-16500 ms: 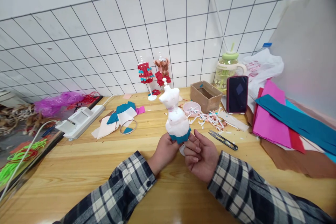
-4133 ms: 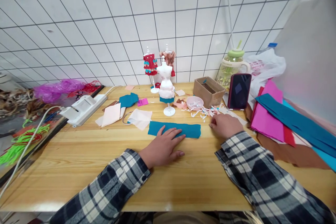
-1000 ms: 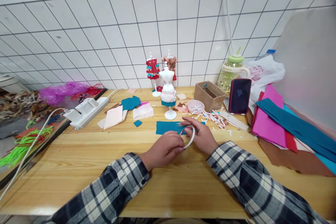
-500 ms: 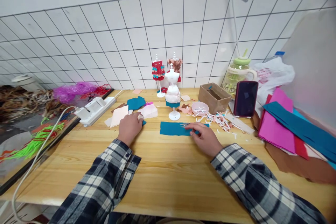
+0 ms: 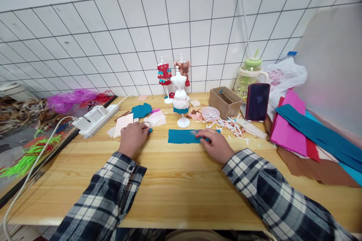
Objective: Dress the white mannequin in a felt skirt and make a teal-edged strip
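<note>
Head camera: at the centre of the frame, a plaid-sleeved worker's right hand point(image 5: 215, 145) is gripping small snips point(image 5: 194, 132), their tips hovering or resting over a teal strip point(image 5: 178, 136) that is lying flat on the desk point(image 5: 172, 180). Left of centre, the left hand point(image 5: 134, 138) is reaching among fabric scraps point(image 5: 124, 123), fingers touching a thin ring point(image 5: 148, 122); whether they are grasping or releasing it, I cannot tell. Behind the strip, a white dress form point(image 5: 179, 86) is standing upright. Ring placement is seemingly the step in hand; trimming would be calling for the left hand to steady the strip.
</note>
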The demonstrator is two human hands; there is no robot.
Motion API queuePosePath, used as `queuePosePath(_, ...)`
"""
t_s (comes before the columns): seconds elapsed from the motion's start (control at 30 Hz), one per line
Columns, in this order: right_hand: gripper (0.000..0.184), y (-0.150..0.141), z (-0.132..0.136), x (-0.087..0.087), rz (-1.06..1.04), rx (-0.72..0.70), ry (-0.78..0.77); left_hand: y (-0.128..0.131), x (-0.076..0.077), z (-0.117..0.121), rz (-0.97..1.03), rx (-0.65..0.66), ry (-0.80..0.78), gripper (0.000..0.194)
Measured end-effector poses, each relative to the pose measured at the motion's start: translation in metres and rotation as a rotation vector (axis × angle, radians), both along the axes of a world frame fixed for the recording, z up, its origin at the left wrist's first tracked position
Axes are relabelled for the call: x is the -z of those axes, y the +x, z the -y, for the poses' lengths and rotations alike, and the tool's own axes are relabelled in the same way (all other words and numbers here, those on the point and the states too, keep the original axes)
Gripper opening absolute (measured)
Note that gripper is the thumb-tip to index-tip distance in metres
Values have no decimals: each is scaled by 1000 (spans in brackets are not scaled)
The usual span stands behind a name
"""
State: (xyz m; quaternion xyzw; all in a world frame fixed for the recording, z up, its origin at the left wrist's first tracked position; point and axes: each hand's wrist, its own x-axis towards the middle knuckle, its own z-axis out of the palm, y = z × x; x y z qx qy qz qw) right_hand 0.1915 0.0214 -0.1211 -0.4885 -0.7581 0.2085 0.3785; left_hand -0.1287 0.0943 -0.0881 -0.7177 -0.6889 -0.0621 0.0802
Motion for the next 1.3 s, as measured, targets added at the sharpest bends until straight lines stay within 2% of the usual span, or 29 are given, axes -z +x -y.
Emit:
queuePosePath(0.13,27,3,-1,-3,61,33,0,2,-1,2,5,3,15,35)
queuePosePath(0.3,34,22,-8,-5,306,184,114,2,1,2,0,22,26,37)
queuePosePath(0.43,34,32,-11,-3,505,218,29,1,1,3,3,-28,-15,37)
queuePosePath(0.6,31,14,-1,-3,571,63,-15,-4,4,2,9,-102,62,41)
queuePosePath(0.7,33,-4,8,-4,551,-72,-10,-6,9,-2,175,-135,74,46)
queuePosePath(0.83,28,-20,13,-5,512,-140,-35,-1,19,-14,405,-44,35,41)
queuePosePath(1.0,25,-24,14,-6,469,-180,-42,9,26,-36,357,15,55,48)
queuePosePath(1.1,35,-22,15,-8,503,-213,-16,8,23,-44,345,37,54,38)
queuePosePath(1.17,41,-20,16,-8,548,-223,12,3,18,-44,428,8,148,32)
queuePosePath(1.3,46,-28,18,-7,620,-203,45,-12,2,-32,755,-111,528,34)
